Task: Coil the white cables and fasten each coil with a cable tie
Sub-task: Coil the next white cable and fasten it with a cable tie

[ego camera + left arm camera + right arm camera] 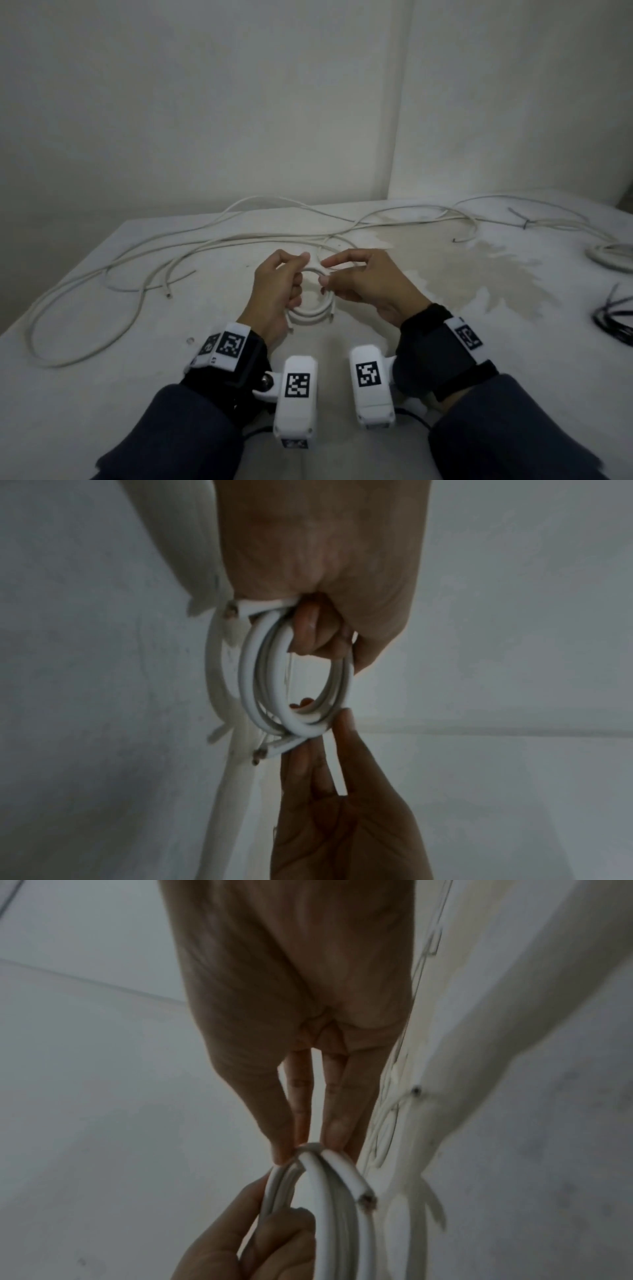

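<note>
White coil point(310, 313); white loose cables point(137, 253); black cable bundle point(613, 322); black-and-white checked wrist markers point(297, 385).

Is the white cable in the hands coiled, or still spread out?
Coiled: the white cable forms several stacked loops, gripped by the left hand.

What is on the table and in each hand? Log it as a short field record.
surface: white table, stained
coil: white cable coil, held above the table
left hand: grips the coil
right hand: pinches the coil's far side
tie on held coil: cannot tell
loose cables: uncoiled, far side
second coil: right edge
black cable: right edge
</note>
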`<state>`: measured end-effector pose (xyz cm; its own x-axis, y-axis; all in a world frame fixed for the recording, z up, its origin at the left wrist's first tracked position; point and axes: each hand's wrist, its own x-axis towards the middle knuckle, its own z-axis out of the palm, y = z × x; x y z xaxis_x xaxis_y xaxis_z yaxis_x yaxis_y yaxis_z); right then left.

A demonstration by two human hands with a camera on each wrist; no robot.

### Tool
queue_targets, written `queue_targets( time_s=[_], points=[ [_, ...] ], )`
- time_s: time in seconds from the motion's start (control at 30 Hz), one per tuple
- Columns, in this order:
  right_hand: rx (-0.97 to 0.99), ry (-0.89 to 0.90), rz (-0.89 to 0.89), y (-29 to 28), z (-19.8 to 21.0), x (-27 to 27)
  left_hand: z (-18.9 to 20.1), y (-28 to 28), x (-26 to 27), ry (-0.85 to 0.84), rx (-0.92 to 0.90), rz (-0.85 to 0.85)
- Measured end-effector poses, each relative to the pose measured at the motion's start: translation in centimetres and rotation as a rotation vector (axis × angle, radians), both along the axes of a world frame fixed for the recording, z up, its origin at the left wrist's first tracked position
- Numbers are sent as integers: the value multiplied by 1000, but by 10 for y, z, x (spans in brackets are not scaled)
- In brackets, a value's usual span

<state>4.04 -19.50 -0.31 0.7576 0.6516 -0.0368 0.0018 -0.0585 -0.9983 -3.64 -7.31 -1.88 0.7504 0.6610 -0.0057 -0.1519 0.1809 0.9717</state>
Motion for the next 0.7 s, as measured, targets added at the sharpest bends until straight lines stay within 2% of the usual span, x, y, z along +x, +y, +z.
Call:
queue_targets(
  time_s=[0.1, 0.2, 0.4, 0.53, 0.6, 0.7],
  points=[
    [-5, 1, -21, -23, 3, 7, -2, -15, 10, -10, -25, -27],
    [-24, -1, -124, -54, 4, 21, -5, -40, 27, 4, -43, -87],
    [-350, -230, -503, -145, -3, 68, -8, -99, 73, 2, -87, -228],
    [-595, -364, -734, -213, -1, 86, -12, -129, 92, 14, -31, -276],
    [-734, -386, -784, -241, -2, 95, -13, -136, 96, 6, -24, -288],
    [-874, -322, -772, -270, -2, 103, -14, -139, 97, -4, 7, -304]
  ],
)
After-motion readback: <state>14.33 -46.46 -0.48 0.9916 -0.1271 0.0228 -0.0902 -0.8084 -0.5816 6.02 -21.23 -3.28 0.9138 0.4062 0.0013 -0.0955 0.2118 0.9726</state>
